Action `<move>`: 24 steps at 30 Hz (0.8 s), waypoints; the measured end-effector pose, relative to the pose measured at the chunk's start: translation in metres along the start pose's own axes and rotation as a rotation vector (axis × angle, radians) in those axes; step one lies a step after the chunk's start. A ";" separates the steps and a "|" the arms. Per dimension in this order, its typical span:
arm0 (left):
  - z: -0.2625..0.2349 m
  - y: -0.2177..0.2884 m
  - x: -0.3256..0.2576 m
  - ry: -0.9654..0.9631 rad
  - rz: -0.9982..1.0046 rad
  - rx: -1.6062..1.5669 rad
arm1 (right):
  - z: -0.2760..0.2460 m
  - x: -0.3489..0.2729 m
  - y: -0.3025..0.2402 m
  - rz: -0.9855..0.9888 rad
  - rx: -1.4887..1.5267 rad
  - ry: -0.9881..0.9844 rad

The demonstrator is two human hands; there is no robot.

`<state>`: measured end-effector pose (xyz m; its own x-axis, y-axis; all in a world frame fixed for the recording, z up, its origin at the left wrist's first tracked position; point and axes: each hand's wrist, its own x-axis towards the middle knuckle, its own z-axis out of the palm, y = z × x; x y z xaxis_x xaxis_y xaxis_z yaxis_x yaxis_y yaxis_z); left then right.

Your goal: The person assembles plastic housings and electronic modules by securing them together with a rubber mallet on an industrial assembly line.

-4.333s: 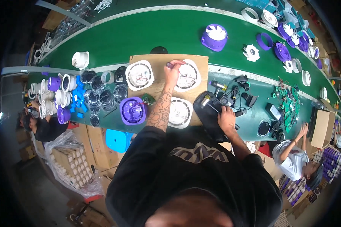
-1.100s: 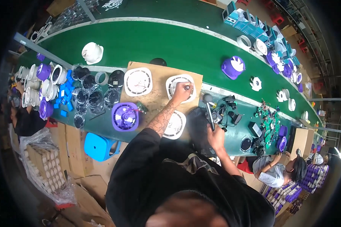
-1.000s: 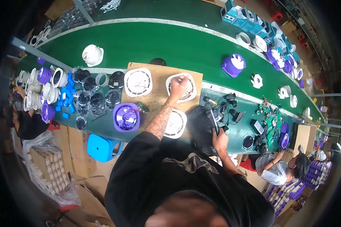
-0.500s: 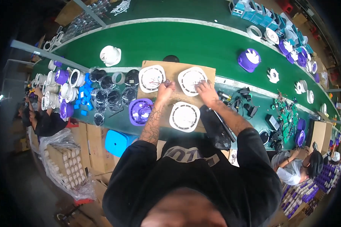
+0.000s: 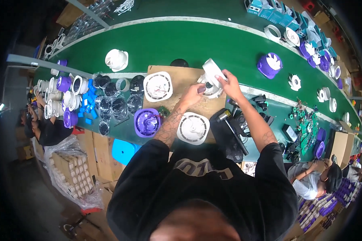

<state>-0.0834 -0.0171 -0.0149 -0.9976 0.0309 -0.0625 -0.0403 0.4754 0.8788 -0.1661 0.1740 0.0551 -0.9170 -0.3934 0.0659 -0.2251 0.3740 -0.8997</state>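
My right hand (image 5: 231, 85) grips the side of a white fan housing (image 5: 211, 71), which is tilted up on edge over the cardboard sheet (image 5: 181, 72). Close against its lower left side, my left hand (image 5: 191, 96) is closed on a small dark purplish piece (image 5: 201, 90), too small to name. A white round-cornered housing (image 5: 158, 86) with thin wires inside lies at the sheet's upper left. Another white housing (image 5: 193, 128) lies nearest my body. To the left of that sits a purple housing (image 5: 147, 123), beside my left forearm.
Black round parts in clear film (image 5: 119, 105) and blue pieces (image 5: 90, 100) lie on the left. A black bag (image 5: 225, 138) with a dark tool (image 5: 234, 132), cables and green circuit boards (image 5: 305, 130) occupy the right. Fan parts sit on the green belt (image 5: 181, 40). Co-workers sit at both sides.
The white housing at the upper right has been lifted and tipped on edge by my right hand. My left hand has moved right to it, carrying the small purplish piece.
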 end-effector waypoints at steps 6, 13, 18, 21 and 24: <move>0.031 -0.001 0.026 0.134 -0.247 0.132 | -0.032 0.004 0.045 0.163 0.163 0.060; 0.068 0.001 0.065 0.206 -0.318 0.315 | -0.054 -0.006 0.071 0.255 0.227 0.053; 0.089 0.002 0.078 0.159 -0.367 0.493 | -0.068 -0.016 0.077 0.346 0.302 0.096; 0.098 -0.004 0.084 0.106 -0.360 0.556 | -0.058 -0.039 0.099 0.294 0.411 0.254; 0.075 -0.011 0.063 0.073 -0.347 0.594 | -0.037 -0.071 0.068 0.465 0.640 0.418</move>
<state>-0.1417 0.0458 -0.0636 -0.9347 -0.2595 -0.2430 -0.3408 0.8489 0.4041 -0.1289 0.2583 0.0054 -0.9431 0.0661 -0.3259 0.3113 -0.1697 -0.9350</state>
